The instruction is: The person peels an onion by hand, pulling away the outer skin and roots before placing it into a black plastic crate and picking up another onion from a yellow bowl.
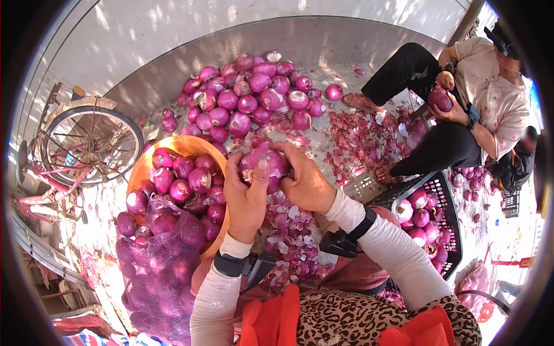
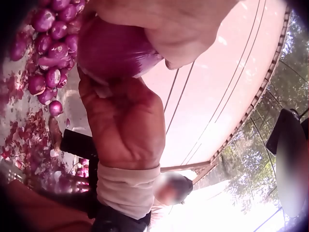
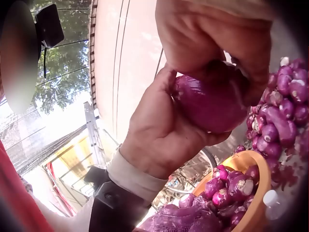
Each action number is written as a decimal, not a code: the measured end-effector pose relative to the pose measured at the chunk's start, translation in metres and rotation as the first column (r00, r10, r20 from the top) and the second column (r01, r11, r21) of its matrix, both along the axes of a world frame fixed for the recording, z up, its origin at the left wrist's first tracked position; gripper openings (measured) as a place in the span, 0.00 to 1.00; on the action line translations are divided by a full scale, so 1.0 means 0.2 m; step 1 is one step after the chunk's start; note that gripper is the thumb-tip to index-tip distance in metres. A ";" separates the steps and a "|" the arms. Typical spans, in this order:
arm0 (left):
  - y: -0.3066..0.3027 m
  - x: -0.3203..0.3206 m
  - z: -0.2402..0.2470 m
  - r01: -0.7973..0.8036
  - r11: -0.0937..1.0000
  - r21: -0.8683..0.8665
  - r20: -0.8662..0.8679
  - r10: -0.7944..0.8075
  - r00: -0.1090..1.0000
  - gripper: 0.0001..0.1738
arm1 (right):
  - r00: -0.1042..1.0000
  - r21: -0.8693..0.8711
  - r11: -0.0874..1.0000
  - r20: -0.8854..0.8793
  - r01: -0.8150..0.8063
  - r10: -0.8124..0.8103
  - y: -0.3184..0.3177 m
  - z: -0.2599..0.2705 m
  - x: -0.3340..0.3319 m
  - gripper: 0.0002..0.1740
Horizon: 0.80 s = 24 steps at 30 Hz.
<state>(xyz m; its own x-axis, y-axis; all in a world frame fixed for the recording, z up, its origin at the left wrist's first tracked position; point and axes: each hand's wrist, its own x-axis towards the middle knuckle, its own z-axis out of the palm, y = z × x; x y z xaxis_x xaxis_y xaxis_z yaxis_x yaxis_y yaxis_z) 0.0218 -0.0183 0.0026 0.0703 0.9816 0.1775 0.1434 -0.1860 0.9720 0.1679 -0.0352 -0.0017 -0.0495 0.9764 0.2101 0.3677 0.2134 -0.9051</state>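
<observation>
Left hand: the left hand (image 1: 245, 202) holds one big purple onion (image 3: 207, 106) from below and one side, with the thumb up on the skin.
Right hand: the right hand (image 1: 309, 181) grips the same onion from the other side, fingers bent over it.
Where the onion is: up in the air in front of the body, between both hands, touching no other onion.
Why two hands: probably because it is round, smooth and fat, so one hand can keep it steady while the other works on the skin.
Which way it points: I cannot tell root from top, as fingers hide much of it. It is almost round; in the right wrist view it looks a bit longer from side to side, so its long way seems to go across.
Peels: dry peels (image 1: 283, 228) lie on the ground under the hands, maybe because bits drop there.
Orange tub: the tub (image 1: 139, 170) full of onions stands just beside the left hand, likely for an easy reach.
Net bag: a purple net bag (image 1: 161, 288) of onions leans at the tub's near side.
Black crate: a crate (image 1: 452, 228) with onions sits by the right arm.
Heap: many onions (image 1: 254, 95) lie piled ahead, near the wall.
Other person: someone (image 1: 485, 86) sits at the right, holding another onion (image 1: 440, 99).
</observation>
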 end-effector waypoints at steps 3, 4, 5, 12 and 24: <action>0.00 -0.01 -0.02 0.001 0.999 0.048 -0.002 -0.001 1.000 0.31 | 0.998 0.034 0.998 0.020 0.061 -0.062 0.00 0.00 -0.01 0.31; 0.02 -0.04 -0.06 0.005 0.996 0.090 -0.029 -0.003 1.000 0.29 | 0.998 -0.022 0.999 -0.060 0.035 -0.037 0.01 -0.01 0.00 0.32; 0.03 -0.06 -0.08 0.029 1.000 0.007 0.110 -0.030 0.994 0.28 | 0.990 -0.076 0.997 -0.142 0.008 -0.018 0.02 -0.02 0.02 0.32; 0.07 -0.09 0.03 0.256 0.871 -0.419 0.744 0.168 0.646 0.28 | 0.937 -0.238 0.962 -0.347 -0.133 0.044 0.02 0.07 0.07 0.25; 0.08 -0.08 0.02 0.273 0.837 -0.474 0.723 0.193 0.663 0.29 | 0.988 -0.207 0.969 -0.096 -0.137 0.119 0.01 0.08 0.06 0.32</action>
